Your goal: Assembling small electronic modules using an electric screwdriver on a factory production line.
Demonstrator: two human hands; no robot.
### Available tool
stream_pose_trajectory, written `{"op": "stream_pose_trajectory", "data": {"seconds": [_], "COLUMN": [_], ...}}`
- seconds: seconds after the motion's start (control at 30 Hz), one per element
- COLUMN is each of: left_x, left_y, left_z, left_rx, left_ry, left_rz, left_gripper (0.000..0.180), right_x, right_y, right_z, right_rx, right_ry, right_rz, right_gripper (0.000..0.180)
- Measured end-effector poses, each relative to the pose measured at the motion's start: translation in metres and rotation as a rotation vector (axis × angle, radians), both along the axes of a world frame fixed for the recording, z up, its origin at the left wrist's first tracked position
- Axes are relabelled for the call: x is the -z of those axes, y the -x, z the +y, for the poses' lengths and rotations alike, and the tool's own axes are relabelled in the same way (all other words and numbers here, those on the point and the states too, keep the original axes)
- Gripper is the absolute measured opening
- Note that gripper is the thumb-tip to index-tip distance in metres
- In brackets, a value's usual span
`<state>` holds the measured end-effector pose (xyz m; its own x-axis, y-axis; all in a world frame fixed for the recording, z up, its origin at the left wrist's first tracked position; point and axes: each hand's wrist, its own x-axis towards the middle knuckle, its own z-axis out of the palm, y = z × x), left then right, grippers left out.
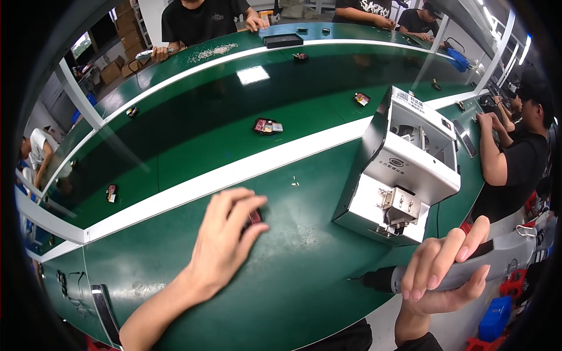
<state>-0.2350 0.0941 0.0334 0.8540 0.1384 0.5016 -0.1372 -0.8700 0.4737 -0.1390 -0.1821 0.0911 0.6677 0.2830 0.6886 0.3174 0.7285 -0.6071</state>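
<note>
My left hand [225,234] is curled over a small black-rimmed piece with a dark red inside [254,219], on the green worktable. Its fingers and thumb close round the piece and hide most of it. In my right hand [442,272] is a grey electric screwdriver [506,250], held level with its black nose and thin bit pointing left over the table. A white screw feeder [421,161] with a metal pick-up block [404,203] at its front stands just beyond my right hand.
Past a white rail [234,175], a green conveyor belt [199,140] carries several small black-cased parts, one [267,126] nearest. Tiny white bits [295,181] lie on my table. A dark phone-like slab [105,313] sits at the left edge. Co-workers [202,23] sit across and at right.
</note>
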Motion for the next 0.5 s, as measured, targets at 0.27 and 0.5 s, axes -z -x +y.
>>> {"op": "stream_pose_trajectory", "data": {"seconds": [0.27, 0.5], "left_x": [-0.019, -0.011], "left_y": [0.06, 0.07], "left_z": [-0.045, -0.049], "left_rx": [0.161, 0.287], "left_ry": [-0.085, 0.087], "left_rz": [0.08, 0.051], "left_gripper": [0.044, 0.034], "right_x": [-0.012, -0.025], "right_y": [0.021, 0.041], "right_z": [0.024, 0.041], "right_rx": [-0.069, -0.151], "right_ry": [-0.049, -0.029], "right_rz": [-0.055, -0.073], "right_gripper": [0.035, 0.037]}}
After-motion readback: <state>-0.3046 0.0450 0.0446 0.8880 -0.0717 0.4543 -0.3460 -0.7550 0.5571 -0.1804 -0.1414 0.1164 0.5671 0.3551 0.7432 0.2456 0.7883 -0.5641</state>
